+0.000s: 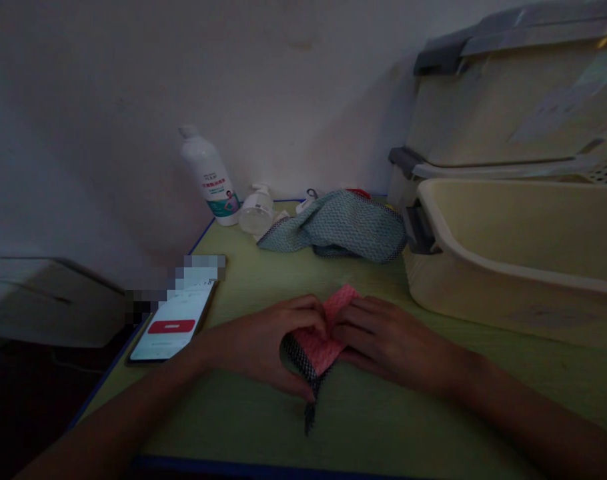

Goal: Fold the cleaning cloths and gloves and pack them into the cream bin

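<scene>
Your left hand (pixel 278 337), curled, pinches the pink cloth (pixel 317 352) at the frame's lower centre, while your right hand (pixel 391 340), fingers bent, grips its right side, with a crumpled blue cloth (pixel 346 223) higher up.

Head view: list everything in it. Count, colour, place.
pink cloth: 1, pink, dark checked edging, between the hands
blue cloth: 1, blue-grey, crumpled, table's back
small items: count unclear, red, white, yellow, mostly behind blue cloth
phone: 1, screen lit, table's left side
tall bottle: 1, white, back left
pump bottle: 1, clear, white pump, right of tall bottle
open bin: 1, cream, right
bins behind it: count unclear, cream, grey handles
table: 1, green, blue edge
box: 1, off-white, left of table
wall: pale, background
left hand, right hand: 1 each, bare, at pink cloth
</scene>
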The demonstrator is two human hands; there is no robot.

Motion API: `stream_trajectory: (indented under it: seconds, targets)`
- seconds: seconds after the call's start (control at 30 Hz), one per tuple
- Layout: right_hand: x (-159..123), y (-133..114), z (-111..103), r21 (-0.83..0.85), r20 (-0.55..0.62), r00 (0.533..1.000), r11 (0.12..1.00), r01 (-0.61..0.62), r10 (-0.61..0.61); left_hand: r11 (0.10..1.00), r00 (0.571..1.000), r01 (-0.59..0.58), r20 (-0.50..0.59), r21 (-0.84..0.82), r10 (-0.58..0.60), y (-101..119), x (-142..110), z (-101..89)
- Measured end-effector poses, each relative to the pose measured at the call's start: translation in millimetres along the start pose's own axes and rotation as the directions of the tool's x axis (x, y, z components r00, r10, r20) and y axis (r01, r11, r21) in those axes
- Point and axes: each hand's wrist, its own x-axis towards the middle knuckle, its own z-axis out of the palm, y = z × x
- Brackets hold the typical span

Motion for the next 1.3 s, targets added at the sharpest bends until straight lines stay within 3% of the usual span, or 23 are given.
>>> stream_trajectory:
  seconds: [0.5, 0.73, 0.9, 1.1, 1.2, 1.3]
  targets:
    - [2, 0, 2, -0.092, -0.044, 0.999, 0.995, 0.025, -0.029, 0.991, 0.998, -0.052, -0.014, 0.122, 0.054, 10, 1, -2.0]
    - [5, -2, 6, -0.067, -0.081, 0.997, 0.997, -0.024, 0.019, 0.922, 0.991, -0.103, -0.045, 0.374, 0.128, 3, 2, 9.9]
    - [6, -4, 3, -0.060, -0.080, 0.995, 0.996, -0.060, 0.055, 0.852, 0.979, -0.155, -0.038, 0.499, 0.200, 2, -1, 7.9]
    - [3, -7, 1, -0.109, -0.216, 0.975, 0.994, 0.032, -0.055, 0.836, 0.985, -0.144, -0.001, 0.529, 0.170, 6, -3, 4.7]
    - [1, -13, 0, -0.045, -0.166, 0.979, 0.993, 0.109, -0.115, 0.827, 0.987, -0.135, 0.003, 0.545, 0.159, 6, -3, 5.6]
    - [3, -21, 1, 0.012, -0.132, 0.982, 0.991, 0.134, -0.132, 0.875, 0.994, -0.072, -0.040, 0.478, 0.104, 5, -2, 5.0]
